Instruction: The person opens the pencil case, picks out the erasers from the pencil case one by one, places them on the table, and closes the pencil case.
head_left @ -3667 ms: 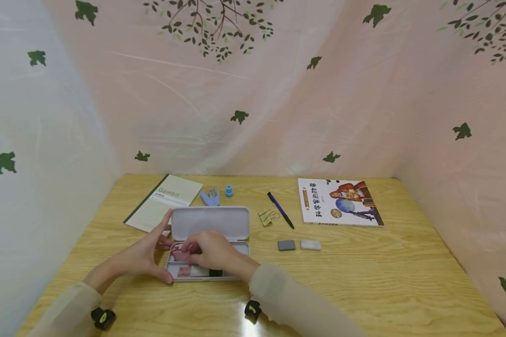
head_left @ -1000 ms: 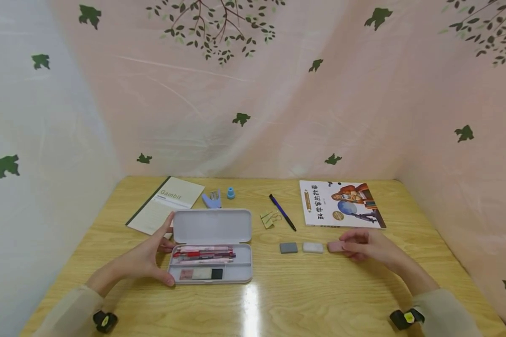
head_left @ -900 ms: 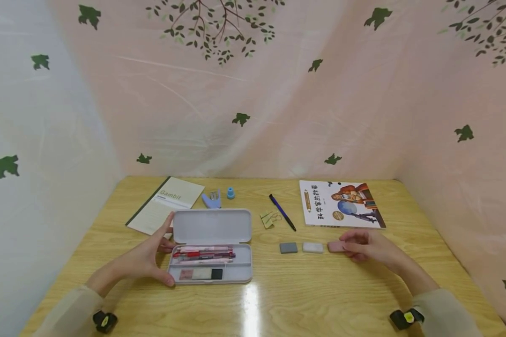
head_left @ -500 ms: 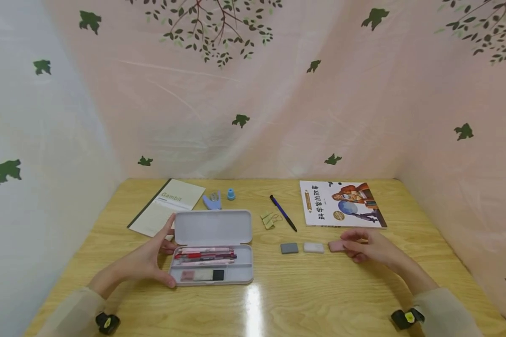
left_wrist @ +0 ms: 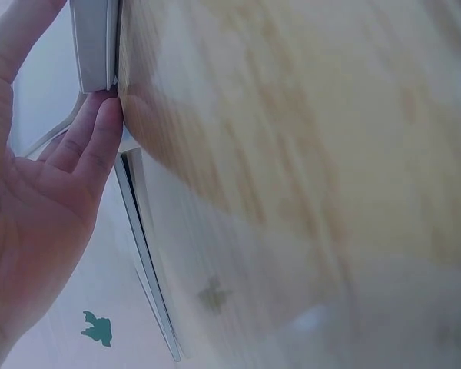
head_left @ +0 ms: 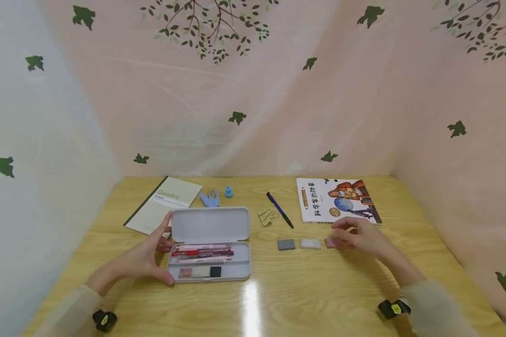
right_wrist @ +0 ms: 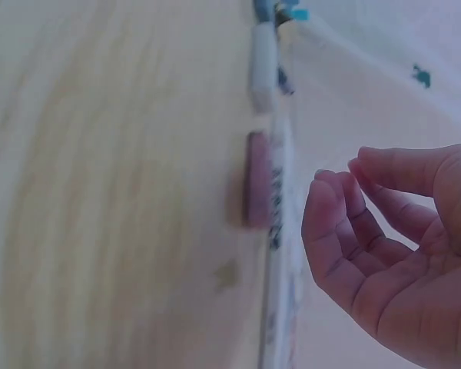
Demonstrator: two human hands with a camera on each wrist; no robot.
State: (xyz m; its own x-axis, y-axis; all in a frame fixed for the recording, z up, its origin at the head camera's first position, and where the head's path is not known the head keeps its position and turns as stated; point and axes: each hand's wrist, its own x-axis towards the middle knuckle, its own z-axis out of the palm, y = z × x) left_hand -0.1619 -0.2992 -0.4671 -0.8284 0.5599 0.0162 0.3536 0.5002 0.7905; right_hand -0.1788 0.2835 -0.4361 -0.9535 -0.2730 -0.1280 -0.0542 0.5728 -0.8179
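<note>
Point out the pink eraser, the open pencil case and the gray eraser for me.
Pink eraser (right_wrist: 259, 184): right wrist view, middle of its visible side.
Pencil case (head_left: 211, 225): head view, the bare inner face of its raised lid.
Gray eraser (head_left: 286, 245): head view, middle of its top face.

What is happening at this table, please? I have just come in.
A person is handling stationery. The left hand holds the left end of an open pencil case, with pens lying in its back compartment. The right hand hovers near a pink eraser, fingers loosely bent, holding nothing. That eraser lies on the table in a row with a white eraser and a gray eraser, to the right of the case.
</note>
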